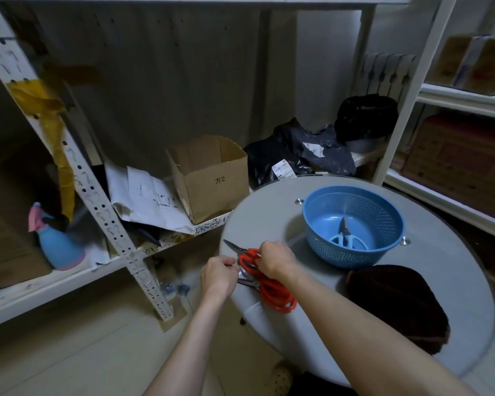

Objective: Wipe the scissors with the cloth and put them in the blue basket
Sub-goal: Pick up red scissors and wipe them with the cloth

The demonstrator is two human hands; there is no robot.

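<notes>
Scissors [275, 292], red-handled, two pairs, table's [269, 218] 9 o'clock edge. I see right hand [276, 260] fingers [259, 259] curled round upper handles, left hand [219, 277] pinching by the blades. Step: pickup. Next, likely: cloth [397, 307] at 4 o'clock.

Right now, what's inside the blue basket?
One pair of light-blue-handled scissors lies on the bottom of the basket. The near wall hides part of the floor.
</notes>
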